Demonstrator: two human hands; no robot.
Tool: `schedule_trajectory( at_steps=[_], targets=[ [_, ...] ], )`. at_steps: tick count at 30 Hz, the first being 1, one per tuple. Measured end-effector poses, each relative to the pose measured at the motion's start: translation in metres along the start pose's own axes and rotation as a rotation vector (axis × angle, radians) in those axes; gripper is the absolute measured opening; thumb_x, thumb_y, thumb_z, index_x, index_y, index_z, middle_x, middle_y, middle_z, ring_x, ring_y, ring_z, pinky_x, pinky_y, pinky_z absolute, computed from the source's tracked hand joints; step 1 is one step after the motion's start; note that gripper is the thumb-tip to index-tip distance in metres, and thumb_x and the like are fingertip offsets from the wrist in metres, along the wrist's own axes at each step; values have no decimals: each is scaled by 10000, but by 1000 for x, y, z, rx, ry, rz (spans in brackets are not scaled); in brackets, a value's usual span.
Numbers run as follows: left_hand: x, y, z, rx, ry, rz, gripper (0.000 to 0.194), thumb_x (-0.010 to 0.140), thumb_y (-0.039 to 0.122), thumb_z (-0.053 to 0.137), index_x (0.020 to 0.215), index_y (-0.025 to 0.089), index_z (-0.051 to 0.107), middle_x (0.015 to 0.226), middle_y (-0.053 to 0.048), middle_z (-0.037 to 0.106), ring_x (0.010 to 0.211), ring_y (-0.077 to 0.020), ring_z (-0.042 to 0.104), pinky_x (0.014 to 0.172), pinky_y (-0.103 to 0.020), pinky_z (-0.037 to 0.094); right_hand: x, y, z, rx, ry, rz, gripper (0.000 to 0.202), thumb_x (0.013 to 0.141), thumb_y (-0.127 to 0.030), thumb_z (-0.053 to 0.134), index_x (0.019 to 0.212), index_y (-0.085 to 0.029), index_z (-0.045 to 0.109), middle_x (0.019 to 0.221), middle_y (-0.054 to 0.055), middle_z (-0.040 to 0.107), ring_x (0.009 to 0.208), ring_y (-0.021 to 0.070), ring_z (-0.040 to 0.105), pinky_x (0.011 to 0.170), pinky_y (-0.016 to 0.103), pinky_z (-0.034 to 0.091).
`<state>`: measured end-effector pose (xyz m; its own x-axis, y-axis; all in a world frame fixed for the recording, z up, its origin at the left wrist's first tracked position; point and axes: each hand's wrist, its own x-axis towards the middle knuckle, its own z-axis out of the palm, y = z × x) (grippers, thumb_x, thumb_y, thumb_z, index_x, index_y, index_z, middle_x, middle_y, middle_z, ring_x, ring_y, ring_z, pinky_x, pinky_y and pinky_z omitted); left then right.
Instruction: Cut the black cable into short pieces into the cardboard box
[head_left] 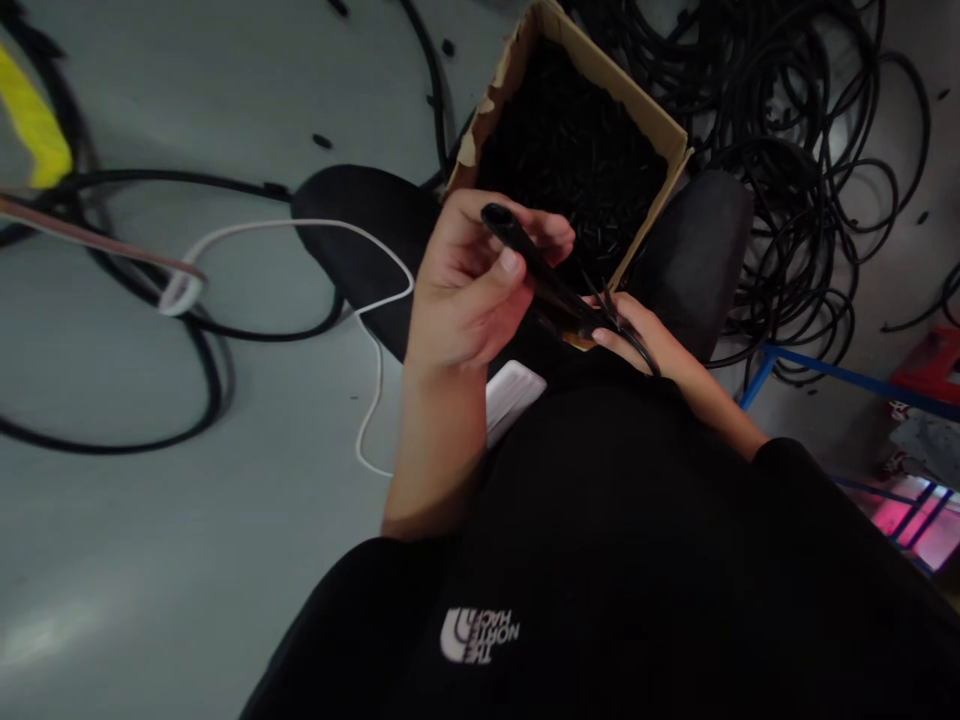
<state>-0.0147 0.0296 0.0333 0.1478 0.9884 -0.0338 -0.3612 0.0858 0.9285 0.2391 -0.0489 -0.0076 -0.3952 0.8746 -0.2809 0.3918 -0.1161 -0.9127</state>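
A black tube [551, 272] slants down to the right in front of my body, its hollow end pointing up and left. My left hand [472, 285] is closed around it near that open end, thumb on top. At the lower end, my right hand [637, 335] has its fingers wrapped around what look like dark scissors [606, 303], with thin blades pointing up beside the tube. Whether the blades touch the tube is too dark to tell. Beyond my hands, a cardboard box [637, 95] between my knees holds many short black pieces.
Tangled black hoses [795, 150] lie on the floor at the right, and another black hose [112, 445] loops at the left. A white cable [375, 385] runs beside my left knee. A blue frame [855, 375] stands at the right, and something yellow [34, 120] at the far left.
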Motion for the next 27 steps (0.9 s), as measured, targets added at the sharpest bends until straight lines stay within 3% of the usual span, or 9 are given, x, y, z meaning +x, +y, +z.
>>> schedule_trajectory(
  at_steps=[4, 10, 12, 15, 18, 19, 22, 24, 27],
  targets=[
    [-2, -7, 4, -12, 36, 15, 529, 999, 794, 953, 1225, 364, 743, 1040, -24, 800, 1091, -295, 863, 1039, -491, 742, -6, -3, -1, -83, 28, -22, 836, 1208, -852, 586, 1804, -273, 669, 1620, 206, 767, 1459, 389, 742, 1259, 628, 661],
    [1, -11, 14, -153, 71, 133, 464, 1038, 721, 951, 1317, 397, 770, 1053, 21, 803, 893, -196, 782, 881, -391, 698, -11, -15, -8, -126, 94, 105, 818, 1192, -842, 627, 1794, -291, 674, 1583, 183, 793, 1388, 389, 784, 1263, 636, 667],
    [5, -5, 15, -210, 149, 159, 295, 1096, 574, 934, 1294, 403, 797, 1085, 46, 813, 895, -162, 770, 866, -348, 683, -12, -22, -13, -70, 51, 158, 751, 1188, -801, 668, 1718, -269, 715, 1466, 162, 838, 1247, 358, 827, 1177, 592, 705],
    [13, 0, 13, -281, 399, 159, 41, 1199, 376, 813, 1232, 362, 792, 1022, 55, 776, 855, -111, 720, 792, -265, 607, -15, -36, -21, 71, -42, 242, 615, 1183, -745, 714, 1547, -251, 763, 1226, 110, 863, 956, 282, 823, 930, 478, 732],
    [19, -10, 8, -340, 566, 103, 163, 1293, 359, 647, 1186, 292, 749, 972, 32, 749, 835, -95, 686, 790, -241, 575, -17, -48, -23, 158, -50, 282, 518, 1173, -724, 747, 1363, -244, 780, 1087, 76, 823, 821, 239, 768, 782, 409, 682],
    [18, -17, 6, -325, 562, 69, 197, 1301, 401, 631, 1186, 286, 741, 997, 20, 765, 864, -106, 704, 827, -258, 593, -17, -50, -22, 166, -40, 285, 507, 1167, -727, 759, 1325, -245, 777, 1070, 70, 814, 810, 232, 759, 770, 398, 672],
    [9, -39, 3, -177, 386, -47, 289, 1238, 621, 727, 1254, 332, 727, 1074, 3, 793, 1006, -179, 778, 947, -357, 627, -15, -47, -11, 173, 0, 284, 540, 1140, -762, 786, 1315, -251, 766, 1074, 59, 811, 777, 209, 738, 768, 386, 671],
    [0, -49, -1, -78, 252, -57, 359, 1197, 701, 773, 1320, 370, 710, 1038, 21, 760, 1012, -194, 778, 921, -399, 600, -11, -42, -2, 194, 30, 262, 608, 1128, -808, 774, 1364, -247, 763, 1105, 66, 820, 790, 210, 752, 785, 390, 689],
    [-12, -48, -9, 30, 165, -72, 351, 1230, 683, 731, 1394, 378, 677, 977, 36, 710, 969, -174, 766, 790, -402, 535, -7, -40, 3, 218, 63, 188, 715, 1140, -872, 708, 1456, -232, 756, 1152, 87, 834, 922, 239, 811, 879, 401, 724]
  ],
)
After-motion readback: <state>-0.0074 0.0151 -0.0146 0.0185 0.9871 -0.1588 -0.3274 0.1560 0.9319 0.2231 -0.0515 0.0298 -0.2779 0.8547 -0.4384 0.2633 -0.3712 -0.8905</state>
